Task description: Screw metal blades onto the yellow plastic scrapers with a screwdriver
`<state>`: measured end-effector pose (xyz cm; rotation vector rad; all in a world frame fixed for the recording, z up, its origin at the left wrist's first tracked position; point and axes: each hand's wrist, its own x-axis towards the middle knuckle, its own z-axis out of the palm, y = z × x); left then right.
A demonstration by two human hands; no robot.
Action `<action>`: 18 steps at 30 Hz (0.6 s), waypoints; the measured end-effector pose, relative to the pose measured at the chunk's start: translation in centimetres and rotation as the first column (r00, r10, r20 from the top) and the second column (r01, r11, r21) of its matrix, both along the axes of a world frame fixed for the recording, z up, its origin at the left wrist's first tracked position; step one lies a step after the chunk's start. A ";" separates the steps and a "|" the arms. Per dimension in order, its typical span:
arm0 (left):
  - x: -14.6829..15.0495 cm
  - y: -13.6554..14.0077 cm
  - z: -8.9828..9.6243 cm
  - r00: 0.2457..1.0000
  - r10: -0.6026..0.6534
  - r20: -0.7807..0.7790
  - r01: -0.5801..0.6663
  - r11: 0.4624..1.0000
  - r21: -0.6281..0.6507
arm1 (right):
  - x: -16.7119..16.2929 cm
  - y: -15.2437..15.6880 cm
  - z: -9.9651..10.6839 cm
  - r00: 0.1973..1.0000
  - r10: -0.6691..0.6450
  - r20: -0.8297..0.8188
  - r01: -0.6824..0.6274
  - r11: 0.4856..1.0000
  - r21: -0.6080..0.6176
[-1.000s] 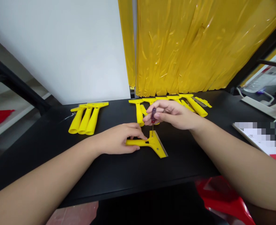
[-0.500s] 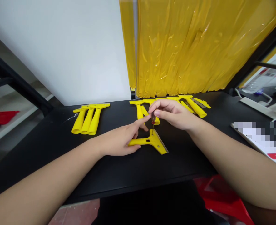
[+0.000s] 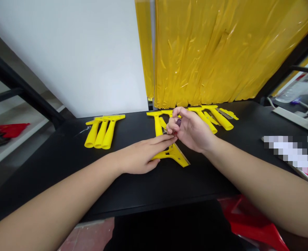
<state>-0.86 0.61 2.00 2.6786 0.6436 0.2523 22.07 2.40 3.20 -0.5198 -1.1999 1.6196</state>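
Note:
A yellow scraper [image 3: 180, 157] lies on the black table, its metal blade edge facing right. My left hand [image 3: 140, 153] covers and grips its handle, thumb along the near side, while the index and middle fingers stretch forward to the screwdriver's lower part. My right hand [image 3: 192, 129] has its fingers curled around the small dark, translucent handle of a screwdriver [image 3: 178, 122], above the scraper's far end. The screwdriver's shaft and tip are mostly hidden behind my fingers, so I cannot see whether the tip sits in a screw.
Three yellow scrapers [image 3: 108, 134] stand side by side at the back left. More yellow scrapers [image 3: 223, 120] and loose parts lie along the back right. A white panel [image 3: 91, 59] and yellow plastic sheeting [image 3: 195, 55] rise behind the table. Red plastic [image 3: 255, 226] hangs below its front edge.
My right hand has turned, its palm now showing and its fingers curled around the screwdriver. My left fingers have straightened and moved right, over the scraper's far end.

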 end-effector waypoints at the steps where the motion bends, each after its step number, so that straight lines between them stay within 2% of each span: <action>1: 0.0 0.0 0.0 1.000 0.001 0.006 -0.001 1.000 -0.003 | -0.3 -0.1 -0.2 0.999 -0.013 -0.030 0.013 1.000 0.005; 5: 0.2 -0.1 0.3 0.999 0.005 0.039 -0.003 0.999 -0.040 | -1.0 -0.1 -1.2 0.997 -0.038 -0.065 0.043 0.997 0.065; 9: 0.5 -0.7 0.6 0.990 0.123 0.074 -0.113 0.986 -0.120 | -1.1 0.1 -1.8 0.999 -0.032 -0.027 0.034 0.994 0.099; 14: 1.5 -1.0 0.7 0.949 0.246 0.197 -0.195 0.950 -0.246 | -1.0 0.6 -2.1 0.999 0.021 0.039 -0.025 0.994 0.105; 18: 2.0 -0.9 0.8 0.954 0.274 0.124 -0.239 0.940 -0.242 | -0.8 0.8 -2.1 1.000 -0.007 0.022 0.005 0.994 0.106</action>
